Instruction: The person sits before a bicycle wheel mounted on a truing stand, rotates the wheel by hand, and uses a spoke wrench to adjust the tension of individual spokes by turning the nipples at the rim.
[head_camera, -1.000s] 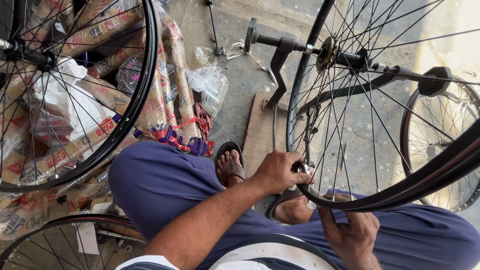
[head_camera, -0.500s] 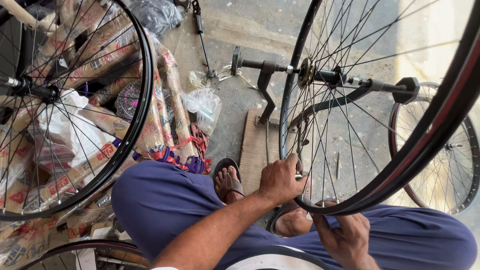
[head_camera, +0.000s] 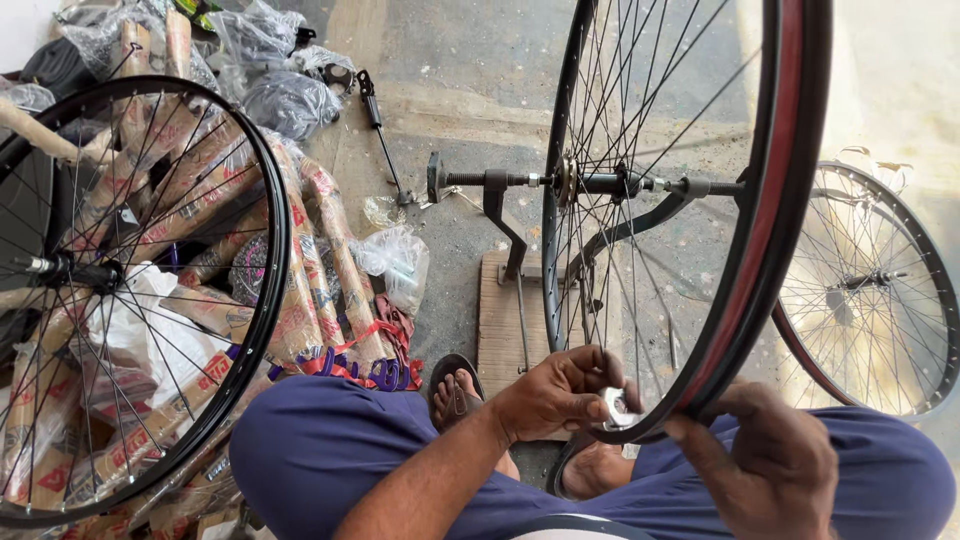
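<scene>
While the wheel sits upright on its stand, both hands work its rim.
Left hand pinches a small metal tool against the rim; right hand grips the rim from outside.

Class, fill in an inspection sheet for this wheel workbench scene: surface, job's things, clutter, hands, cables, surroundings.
Surface: bare concrete floor; wooden board under the stand.
Job's things: spoked wheel upright on a truing stand; small metal tool at the rim.
Clutter: paper-wrapped bundles, plastic bags.
Hands: left hand grips the tool; right hand holds the rim.
Cables: nothing seen.
Surroundings: second wheel on the left, third wheel lying on the right.
</scene>
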